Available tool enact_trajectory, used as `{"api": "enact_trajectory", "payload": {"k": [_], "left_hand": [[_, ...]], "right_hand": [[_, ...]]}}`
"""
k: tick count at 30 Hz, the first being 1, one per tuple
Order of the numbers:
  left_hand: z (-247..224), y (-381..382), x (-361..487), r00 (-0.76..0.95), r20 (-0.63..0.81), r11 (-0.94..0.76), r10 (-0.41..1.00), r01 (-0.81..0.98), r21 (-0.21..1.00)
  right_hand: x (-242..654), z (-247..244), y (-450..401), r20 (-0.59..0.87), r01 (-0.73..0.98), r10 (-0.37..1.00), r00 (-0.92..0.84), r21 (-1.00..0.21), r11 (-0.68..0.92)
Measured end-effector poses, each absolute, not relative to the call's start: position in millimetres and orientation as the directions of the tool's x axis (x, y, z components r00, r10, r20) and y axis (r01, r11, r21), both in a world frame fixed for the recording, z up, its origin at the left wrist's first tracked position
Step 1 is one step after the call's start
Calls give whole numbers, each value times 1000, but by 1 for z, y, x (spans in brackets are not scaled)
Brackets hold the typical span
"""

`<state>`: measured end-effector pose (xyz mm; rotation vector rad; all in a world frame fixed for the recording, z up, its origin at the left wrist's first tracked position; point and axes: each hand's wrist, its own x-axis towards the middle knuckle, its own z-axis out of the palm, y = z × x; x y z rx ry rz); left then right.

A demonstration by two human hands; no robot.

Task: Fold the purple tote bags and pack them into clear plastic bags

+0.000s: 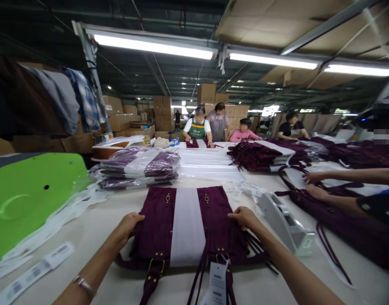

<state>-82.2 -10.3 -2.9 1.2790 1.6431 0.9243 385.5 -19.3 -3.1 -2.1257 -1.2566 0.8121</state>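
Observation:
A dark purple handbag point(153, 233) lies flat on the table in front of me, its straps and brass rings toward me. Around its middle runs a broad white paper band point(187, 228). My left hand point(131, 226) pinches the bag's left edge, and my right hand point(244, 218) grips the right edge. From the strap side hangs a white printed tag point(217, 283), beside thin dangling cords. To the right of my right hand stands a grey tape dispenser point(285, 224).
Plastic-wrapped purple bags point(140, 165) are stacked behind left, near white sheets point(210, 163). A green panel point(38, 186) and a label strip point(35, 273) lie left. More purple bags point(257, 154) sit back right. A co-worker's hands point(316, 186) handle a bag at right; other people work beyond.

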Motion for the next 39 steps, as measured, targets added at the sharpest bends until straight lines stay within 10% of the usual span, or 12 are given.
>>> {"api": "enact_trajectory", "payload": {"k": [15,39], "left_hand": [[-2,35,-76,-173,-203,217,964,66,974],[4,56,-67,41,-471,460,881,-301,835]], "right_hand": [[378,-21,-27,-266,222,907,327,-911,-347],[369,-20,50,-316,107,902,295,-927,-359]]}}
